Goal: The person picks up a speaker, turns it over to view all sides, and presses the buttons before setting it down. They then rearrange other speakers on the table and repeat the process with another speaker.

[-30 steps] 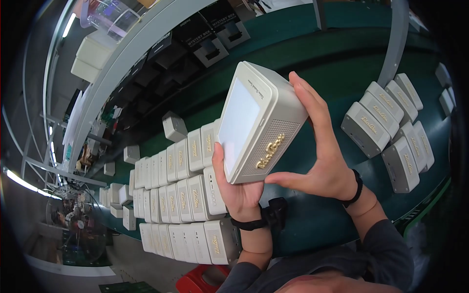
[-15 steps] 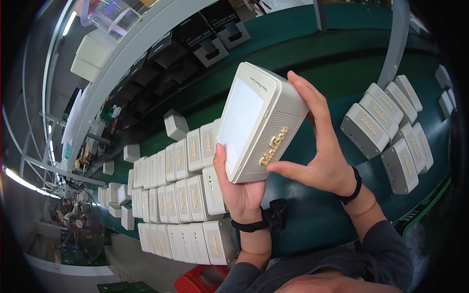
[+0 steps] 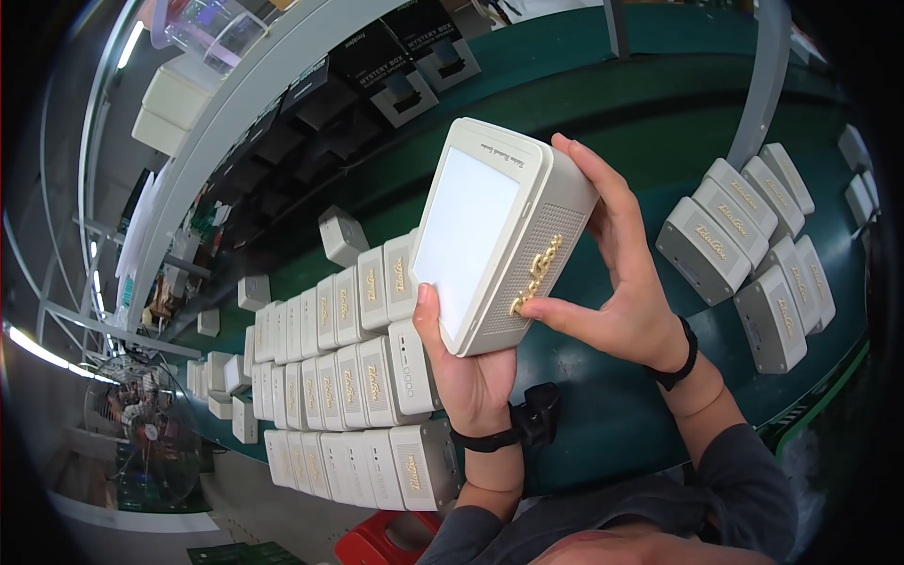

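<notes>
So there was one boxy off-white device (image 3: 511, 235) up in the air over the green table (image 3: 603, 433), and both hands were on it. It was tilted, with its one pale screen (image 3: 466, 226) turned to the left and one bit of gold lettering (image 3: 544, 259) on the speckled side. The left hand (image 3: 478, 388) cupped it from below, thumb against the lower left edge by the screen. The right hand (image 3: 629, 301) was spread in a wide C, fingers up along the far side and thumb touching the lower end of the lettering. Two black wristbands, one per arm; the left one (image 3: 485, 440) had a black block (image 3: 540, 414) attached.

Rest of the count: three rows of similar boxes (image 3: 353, 381) to the left, packed too tight at the far end for me to number. On the right I got eight more boxes (image 3: 706, 247), a bunch of five and a bunch of three. Three loose ones (image 3: 345, 235) sat behind the rows. Also two black cartons (image 3: 403, 94) with picture panels, one clear bin (image 3: 217, 38) up high, and one red stool (image 3: 377, 541) below.
</notes>
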`<state>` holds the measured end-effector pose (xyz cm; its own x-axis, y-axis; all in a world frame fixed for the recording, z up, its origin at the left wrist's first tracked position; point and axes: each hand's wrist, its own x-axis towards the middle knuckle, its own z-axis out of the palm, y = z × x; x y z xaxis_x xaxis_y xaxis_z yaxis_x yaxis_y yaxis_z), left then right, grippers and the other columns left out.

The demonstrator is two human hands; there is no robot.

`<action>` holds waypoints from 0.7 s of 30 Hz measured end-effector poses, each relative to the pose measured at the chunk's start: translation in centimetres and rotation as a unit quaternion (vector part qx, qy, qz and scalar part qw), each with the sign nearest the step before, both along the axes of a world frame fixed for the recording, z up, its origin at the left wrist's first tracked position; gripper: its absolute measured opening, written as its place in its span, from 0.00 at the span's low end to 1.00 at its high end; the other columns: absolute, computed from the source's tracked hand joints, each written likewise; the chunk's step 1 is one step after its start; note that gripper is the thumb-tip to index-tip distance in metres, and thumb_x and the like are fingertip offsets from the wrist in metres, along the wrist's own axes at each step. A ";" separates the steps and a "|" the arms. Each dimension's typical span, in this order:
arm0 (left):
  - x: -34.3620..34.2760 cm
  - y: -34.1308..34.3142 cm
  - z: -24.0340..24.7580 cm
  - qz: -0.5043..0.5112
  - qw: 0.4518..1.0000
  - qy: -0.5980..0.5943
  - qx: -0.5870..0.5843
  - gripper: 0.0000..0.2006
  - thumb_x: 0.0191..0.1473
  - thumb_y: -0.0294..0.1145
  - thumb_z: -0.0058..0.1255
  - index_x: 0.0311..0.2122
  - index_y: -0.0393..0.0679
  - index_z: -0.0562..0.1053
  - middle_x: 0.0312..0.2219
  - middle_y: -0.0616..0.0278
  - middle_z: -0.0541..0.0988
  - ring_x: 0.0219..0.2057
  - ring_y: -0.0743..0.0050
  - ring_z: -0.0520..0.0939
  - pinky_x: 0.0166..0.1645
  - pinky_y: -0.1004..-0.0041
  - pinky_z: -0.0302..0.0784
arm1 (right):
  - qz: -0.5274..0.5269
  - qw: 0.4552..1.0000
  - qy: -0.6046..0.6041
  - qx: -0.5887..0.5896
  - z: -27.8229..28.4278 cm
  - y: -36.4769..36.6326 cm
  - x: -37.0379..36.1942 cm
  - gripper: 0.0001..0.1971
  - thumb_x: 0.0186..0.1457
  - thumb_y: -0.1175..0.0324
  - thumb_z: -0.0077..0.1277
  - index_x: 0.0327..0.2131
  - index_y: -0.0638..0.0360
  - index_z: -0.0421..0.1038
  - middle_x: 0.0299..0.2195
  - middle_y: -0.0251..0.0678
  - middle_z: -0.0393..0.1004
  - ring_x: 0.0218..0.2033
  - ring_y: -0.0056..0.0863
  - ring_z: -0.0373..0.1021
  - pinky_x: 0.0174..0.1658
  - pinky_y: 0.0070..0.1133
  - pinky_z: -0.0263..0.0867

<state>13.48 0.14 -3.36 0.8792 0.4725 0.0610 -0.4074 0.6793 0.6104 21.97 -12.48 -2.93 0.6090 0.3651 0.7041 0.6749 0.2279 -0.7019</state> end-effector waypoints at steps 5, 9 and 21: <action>0.3 0.4 0.0 0.000 1.000 0.010 0.004 0.26 0.61 0.45 0.33 0.59 0.39 0.53 0.55 0.52 0.62 0.55 0.61 0.66 0.58 0.63 0.61 | -0.005 1.000 0.009 -0.020 -0.1 0.1 0.3 0.50 0.36 0.67 0.65 0.60 0.59 0.43 0.61 0.44 0.47 0.61 0.38 0.48 0.62 0.30 0.45; 0.2 1.0 -0.1 -0.011 1.000 -0.001 -0.017 0.26 0.60 0.44 0.34 0.59 0.39 0.53 0.55 0.52 0.62 0.55 0.61 0.66 0.58 0.63 0.61 | -0.004 1.000 0.000 -0.029 -0.2 0.1 0.6 0.48 0.37 0.66 0.65 0.60 0.58 0.45 0.61 0.43 0.48 0.60 0.37 0.50 0.62 0.30 0.45; 0.0 1.7 -0.1 0.037 0.999 0.013 0.002 0.27 0.59 0.44 0.36 0.59 0.38 0.53 0.54 0.51 0.63 0.54 0.60 0.67 0.57 0.61 0.63 | -0.060 0.998 -0.026 0.005 0.4 0.2 0.1 0.34 0.42 0.71 0.61 0.55 0.59 0.58 0.53 0.44 0.61 0.54 0.38 0.60 0.55 0.27 0.56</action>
